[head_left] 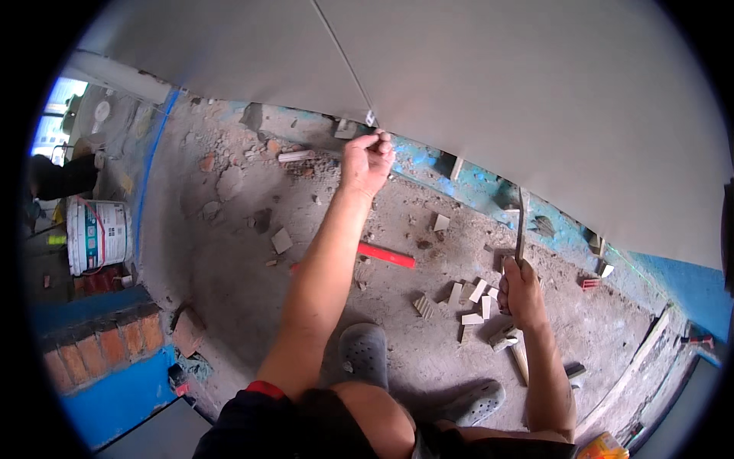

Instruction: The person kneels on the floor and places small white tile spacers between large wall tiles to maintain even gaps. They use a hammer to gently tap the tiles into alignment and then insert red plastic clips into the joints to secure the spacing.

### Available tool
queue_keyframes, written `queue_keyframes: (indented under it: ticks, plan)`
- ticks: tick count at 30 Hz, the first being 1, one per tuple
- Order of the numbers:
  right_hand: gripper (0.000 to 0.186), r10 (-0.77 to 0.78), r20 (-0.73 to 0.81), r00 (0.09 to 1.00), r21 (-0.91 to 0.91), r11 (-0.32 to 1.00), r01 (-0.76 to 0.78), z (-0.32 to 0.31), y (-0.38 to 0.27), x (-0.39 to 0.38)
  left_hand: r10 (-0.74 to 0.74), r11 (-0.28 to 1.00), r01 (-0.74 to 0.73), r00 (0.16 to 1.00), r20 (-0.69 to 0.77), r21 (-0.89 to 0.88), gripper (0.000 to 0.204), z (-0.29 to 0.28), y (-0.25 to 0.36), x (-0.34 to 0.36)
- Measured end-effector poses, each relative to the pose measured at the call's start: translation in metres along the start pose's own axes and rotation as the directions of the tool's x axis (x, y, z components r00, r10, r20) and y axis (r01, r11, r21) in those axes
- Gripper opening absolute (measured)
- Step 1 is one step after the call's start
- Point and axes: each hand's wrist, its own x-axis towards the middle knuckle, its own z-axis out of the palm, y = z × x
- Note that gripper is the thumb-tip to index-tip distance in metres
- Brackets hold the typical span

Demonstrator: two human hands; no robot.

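1. Curling its fingers together, the left hand sits beside the lower edge of the grey panel, near a white clip; any grip cannot be told.
2. The right hand clamps its fingers on a bar, tip at the panel's edge.
3. Tile pieces lie below the panel.

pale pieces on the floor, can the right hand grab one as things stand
Probably not without freeing itself first: the right hand is closed around a thin bar, though several pale pieces lie exposed just left of it in view.
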Motion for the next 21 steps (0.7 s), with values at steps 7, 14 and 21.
queue_keyframes:
  ticks: [7,14,21]
  plan:
    - [0.03,0.067,-0.001,0.998,0.052,0.996,-0.067,0.002,0.003,0.006,0.277,0.186,-0.254,0.941,0.197,0.949,0.028,0.027,-0.054,-0.038]
    - [0.037,-0.1,-0.144,0.985,-0.25,0.966,0.061,-0.001,0.023,0.021,0.126,-0.644,-0.175,0.936,0.329,0.745,0.037,0.062,-0.116,-0.039]
    - [0.054,-0.165,-0.173,0.971,-0.385,0.919,0.087,0.003,0.005,0.006,0.157,-0.691,-0.214,0.888,0.433,0.69,0.032,0.053,-0.123,-0.037]
